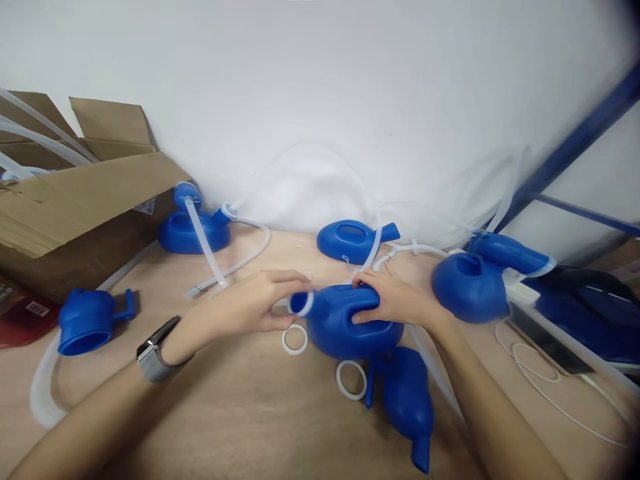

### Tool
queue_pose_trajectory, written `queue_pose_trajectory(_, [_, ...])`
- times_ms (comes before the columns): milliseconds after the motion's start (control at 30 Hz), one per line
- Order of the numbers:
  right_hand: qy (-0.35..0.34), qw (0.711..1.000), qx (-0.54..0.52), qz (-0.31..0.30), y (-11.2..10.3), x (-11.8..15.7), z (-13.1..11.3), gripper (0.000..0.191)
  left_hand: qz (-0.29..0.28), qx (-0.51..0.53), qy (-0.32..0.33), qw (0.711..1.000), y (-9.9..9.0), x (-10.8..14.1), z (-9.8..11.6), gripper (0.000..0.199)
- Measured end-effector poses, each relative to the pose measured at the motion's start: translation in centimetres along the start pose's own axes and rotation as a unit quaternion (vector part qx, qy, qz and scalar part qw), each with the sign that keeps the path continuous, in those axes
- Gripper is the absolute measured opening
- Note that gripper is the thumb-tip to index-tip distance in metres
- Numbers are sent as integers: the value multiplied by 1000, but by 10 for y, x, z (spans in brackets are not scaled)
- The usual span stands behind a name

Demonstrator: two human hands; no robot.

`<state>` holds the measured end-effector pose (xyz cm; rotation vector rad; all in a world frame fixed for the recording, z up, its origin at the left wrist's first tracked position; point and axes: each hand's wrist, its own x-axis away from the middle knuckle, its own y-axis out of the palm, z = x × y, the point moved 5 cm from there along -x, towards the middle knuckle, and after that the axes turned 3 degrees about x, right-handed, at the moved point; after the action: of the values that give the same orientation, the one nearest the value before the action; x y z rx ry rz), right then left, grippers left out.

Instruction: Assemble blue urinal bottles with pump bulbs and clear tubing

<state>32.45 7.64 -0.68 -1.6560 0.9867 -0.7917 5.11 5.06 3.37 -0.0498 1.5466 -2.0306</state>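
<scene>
A blue bottle (pixel 345 333) with a handle lies on the wooden table, its mouth pointing left with a white ring round it. My left hand (pixel 270 300) has its thumb and fingers at that mouth, closed on the white ring (pixel 311 303). Wrapped over the bottle's handle is my right hand (pixel 387 298). Two loose white rings lie near the bottle, one below its mouth (pixel 295 339) and one below its body (pixel 351 380). A blue spouted part (pixel 407 393) rests just in front, at the right.
More blue bottles stand along the wall, at left (pixel 193 233), middle (pixel 350 241) and right (pixel 470 288), with clear tubes. A blue cup part (pixel 87 320) and cardboard box (pixel 95 200) are at left. A phone (pixel 550 343) and cable lie at right.
</scene>
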Motion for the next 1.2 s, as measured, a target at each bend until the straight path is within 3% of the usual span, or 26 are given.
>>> queue_pose_trajectory(233, [-49, 999, -6, 10, 6, 0, 5, 62, -16, 39, 49, 998, 4, 5, -2, 44])
queue_pose_trajectory(667, [-36, 997, -69, -19, 4, -2, 2, 49, 26, 101, 64, 993, 4, 7, -15, 49])
queue_pose_trajectory(1200, [-38, 998, -45, 15, 2, -2, -1, 48, 51, 109, 26, 992, 2, 3, -5, 50])
